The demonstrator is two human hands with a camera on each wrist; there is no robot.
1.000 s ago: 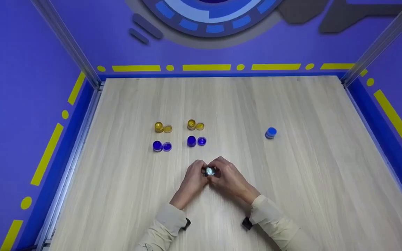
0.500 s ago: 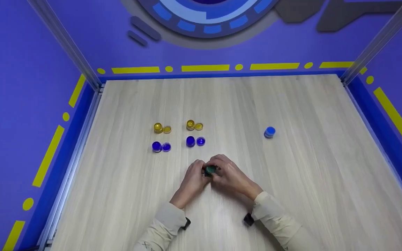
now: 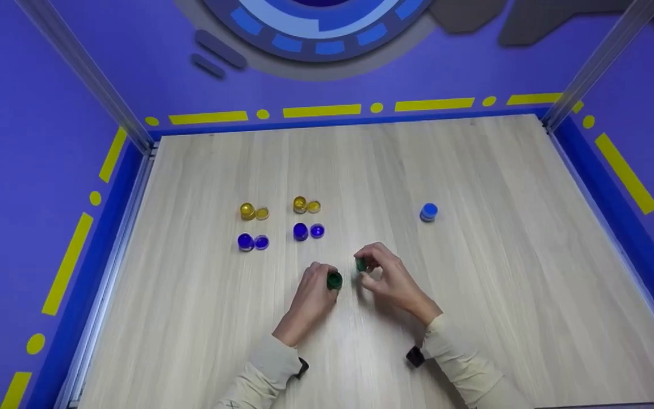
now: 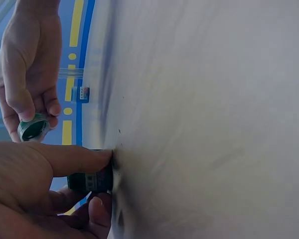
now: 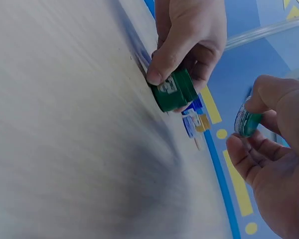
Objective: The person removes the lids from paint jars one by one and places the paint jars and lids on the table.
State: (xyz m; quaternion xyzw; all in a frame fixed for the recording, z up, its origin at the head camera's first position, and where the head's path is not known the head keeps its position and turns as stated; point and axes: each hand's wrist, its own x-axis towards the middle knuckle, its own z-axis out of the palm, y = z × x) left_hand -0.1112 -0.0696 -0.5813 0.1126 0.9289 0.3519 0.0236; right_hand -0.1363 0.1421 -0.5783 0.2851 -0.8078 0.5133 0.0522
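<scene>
A small dark green jar (image 3: 334, 280) stands uncapped on the table, its open mouth facing up. My left hand (image 3: 311, 288) grips it between thumb and fingers, and its label shows in the right wrist view, where the jar (image 5: 173, 92) touches the tabletop. Just to the right, my right hand (image 3: 392, 279) pinches the jar's green lid (image 3: 361, 264) above the table, apart from the jar. In the left wrist view the lid (image 4: 34, 128) is tilted, its hollow underside showing.
Two open yellow jars (image 3: 247, 211) with their lids beside them stand at the left, behind two open purple-blue jars (image 3: 301, 231) with lids alongside. A blue capped jar (image 3: 428, 212) stands at the right. Blue walls (image 3: 474, 68) border the table (image 3: 503, 272).
Both hands were together at the green jar. The lid has come off, and my right hand has moved right with it. My left hand keeps holding the jar; the head view has shifted slightly.
</scene>
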